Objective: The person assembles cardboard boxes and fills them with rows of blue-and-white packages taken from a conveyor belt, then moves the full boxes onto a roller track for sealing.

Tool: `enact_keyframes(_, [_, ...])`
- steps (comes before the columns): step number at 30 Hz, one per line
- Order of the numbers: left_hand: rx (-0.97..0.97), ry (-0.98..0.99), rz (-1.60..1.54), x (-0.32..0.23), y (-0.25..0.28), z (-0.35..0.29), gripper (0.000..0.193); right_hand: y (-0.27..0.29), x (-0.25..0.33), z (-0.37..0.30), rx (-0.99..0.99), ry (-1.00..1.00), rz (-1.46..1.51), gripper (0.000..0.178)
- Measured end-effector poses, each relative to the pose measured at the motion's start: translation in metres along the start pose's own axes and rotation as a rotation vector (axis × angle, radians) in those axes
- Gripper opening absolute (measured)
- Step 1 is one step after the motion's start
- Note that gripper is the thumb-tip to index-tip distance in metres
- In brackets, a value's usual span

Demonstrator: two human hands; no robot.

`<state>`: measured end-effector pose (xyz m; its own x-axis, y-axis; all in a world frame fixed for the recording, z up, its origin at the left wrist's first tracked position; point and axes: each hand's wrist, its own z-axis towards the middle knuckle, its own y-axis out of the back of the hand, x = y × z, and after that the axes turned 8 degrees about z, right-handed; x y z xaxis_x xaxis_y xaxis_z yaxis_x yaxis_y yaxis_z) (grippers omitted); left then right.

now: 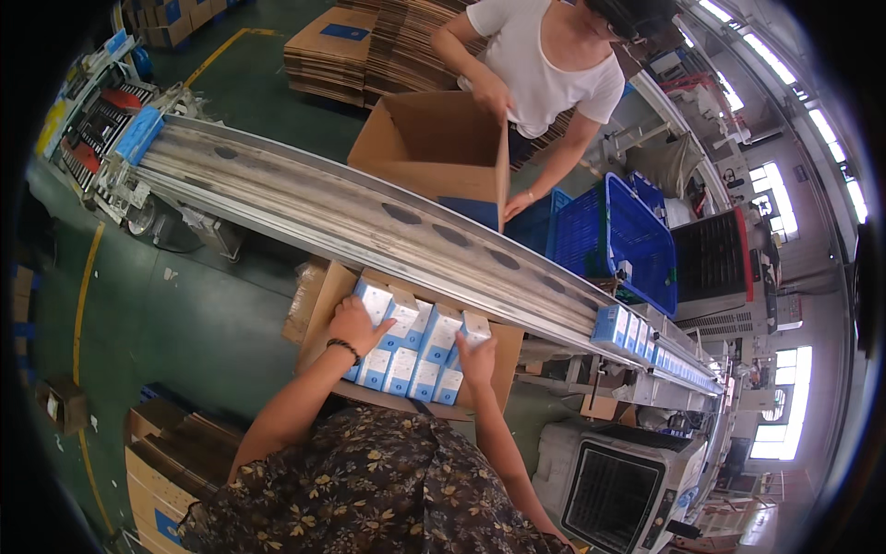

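In front of me stands an open brown carton (315,312) holding small blue-and-white boxes (400,369) packed upright in rows. My left hand (356,326), with a dark beaded bracelet at the wrist, grips the left end of the far row, its thumb pointing right across the boxes. My right hand (477,361) holds the right end of that row, by a small box (474,329) that stands a little higher than those nearer me. Several far-row boxes sit between my two hands. Their lower parts are hidden in the carton.
A conveyor (369,214) runs just beyond the carton, with a line of small boxes (637,334) at its right. Across it a person (554,74) handles a large open carton (429,138) beside blue crates (637,242). Flattened cartons (332,51) are stacked behind.
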<state>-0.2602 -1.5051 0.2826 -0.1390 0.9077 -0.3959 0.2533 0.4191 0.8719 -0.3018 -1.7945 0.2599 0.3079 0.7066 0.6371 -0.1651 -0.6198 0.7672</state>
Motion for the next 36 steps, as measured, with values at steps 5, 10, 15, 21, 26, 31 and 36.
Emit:
enact_keyframes(5, [0.143,0.065,0.339,0.006,-0.032,0.058,0.079,-0.023,0.032,0.042,0.316,-0.174,-0.524,0.101])
enact_keyframes(10, [0.333,0.049,0.569,-0.001,-0.080,0.107,0.064,-0.048,0.023,0.057,0.239,-0.149,-0.822,0.109])
enact_keyframes(15, [0.217,-0.204,0.414,0.034,-0.060,0.079,0.043,-0.046,0.022,0.032,0.178,-0.143,-0.586,0.099])
enact_keyframes(21, [-0.171,-0.488,-0.271,0.094,0.071,-0.023,0.018,-0.012,0.004,-0.031,0.228,0.394,-0.683,0.068])
enact_keyframes(26, [-0.278,0.044,-0.417,0.173,0.036,-0.052,0.015,-0.021,-0.025,-0.022,0.406,0.172,-0.783,0.074])
enact_keyframes(31, [-0.210,0.060,-0.414,0.178,-0.023,-0.059,0.024,0.002,-0.023,-0.001,0.534,0.432,-0.542,0.065])
enact_keyframes(36, [-0.057,-0.421,-0.321,0.078,-0.006,-0.044,0.053,0.076,-0.127,-0.049,-0.230,0.018,-0.455,0.080])
